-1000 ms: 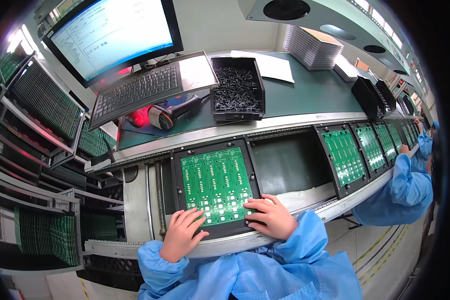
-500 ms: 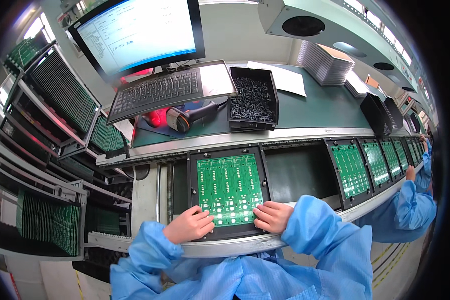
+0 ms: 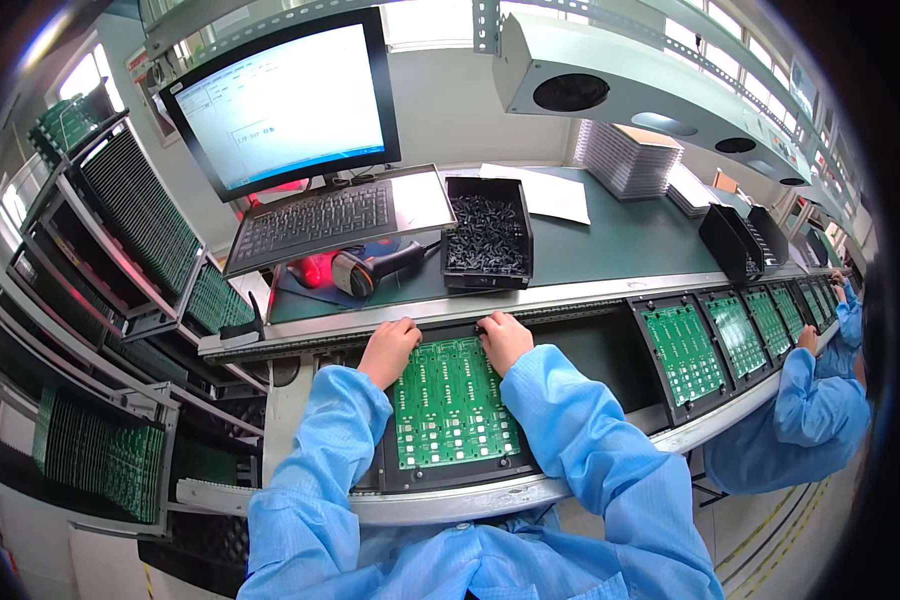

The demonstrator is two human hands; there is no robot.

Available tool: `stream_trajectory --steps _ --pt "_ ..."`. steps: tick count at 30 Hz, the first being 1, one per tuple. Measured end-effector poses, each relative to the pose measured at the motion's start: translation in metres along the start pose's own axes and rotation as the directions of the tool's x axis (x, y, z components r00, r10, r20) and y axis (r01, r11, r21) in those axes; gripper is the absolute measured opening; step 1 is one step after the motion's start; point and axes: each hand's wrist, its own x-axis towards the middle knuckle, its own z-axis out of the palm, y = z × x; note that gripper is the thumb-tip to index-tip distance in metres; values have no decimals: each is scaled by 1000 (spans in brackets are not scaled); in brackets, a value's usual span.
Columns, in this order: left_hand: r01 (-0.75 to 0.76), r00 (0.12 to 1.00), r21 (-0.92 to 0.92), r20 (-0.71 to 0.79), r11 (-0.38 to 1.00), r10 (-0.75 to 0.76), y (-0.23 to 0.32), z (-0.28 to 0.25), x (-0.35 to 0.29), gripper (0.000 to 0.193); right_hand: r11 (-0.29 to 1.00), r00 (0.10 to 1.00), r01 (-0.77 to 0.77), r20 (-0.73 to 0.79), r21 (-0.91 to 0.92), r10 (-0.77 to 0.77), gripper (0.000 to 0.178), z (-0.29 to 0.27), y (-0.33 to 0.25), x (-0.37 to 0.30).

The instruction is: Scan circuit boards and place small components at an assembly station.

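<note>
A green circuit board (image 3: 457, 400) with rows of pale pads lies in a black carrier frame (image 3: 457, 475) on the rail in front of me. At the frame's far left corner, my left hand (image 3: 390, 352) is closed, its fingers curled onto the edge. My right hand (image 3: 506, 342) is likewise closed at the far right part of that edge, with its fingertips by a small dark knob. What lies under the fingers is mostly hidden. Both forearms, in blue sleeves, reach over the near side of the board.
More framed green boards (image 3: 682, 352) line the rail to the right, where a co-worker's blue sleeve (image 3: 805, 405) shows. Behind the rail are a black bin of small dark parts (image 3: 486, 238), a scanner (image 3: 370, 268), a keyboard (image 3: 315, 222) and a monitor (image 3: 285, 105). Board racks (image 3: 135, 215) stand left.
Both hands have moved from the near corners of the board to the frame's far edge. My view has shifted a little, showing more above the bench. The board stays in its frame.
</note>
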Motion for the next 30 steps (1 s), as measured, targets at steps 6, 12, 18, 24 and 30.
stream_trajectory --steps 6,12,18,24,30 --pt "-16 994 -320 96 947 50 -10 -19 10 28 978 994 -34 -94 208 54 16 -4 1 2" --pt "-29 993 -280 103 960 60 -3 -21 6 34 901 998 -68 42 429 55 17 -7 10 -5" --pt "-146 988 -313 -84 939 126 66 -42 -19 31 755 970 92 112 650 -214 20 -128 29 -101" --pt "-34 999 -533 -14 845 31 146 -53 -66 9 609 921 -244 -16 755 389 21 -243 56 -282" --pt "-155 851 -926 53 345 523 262 -37 -59 10 5 285 -666 248 746 926 17 -130 56 -448"
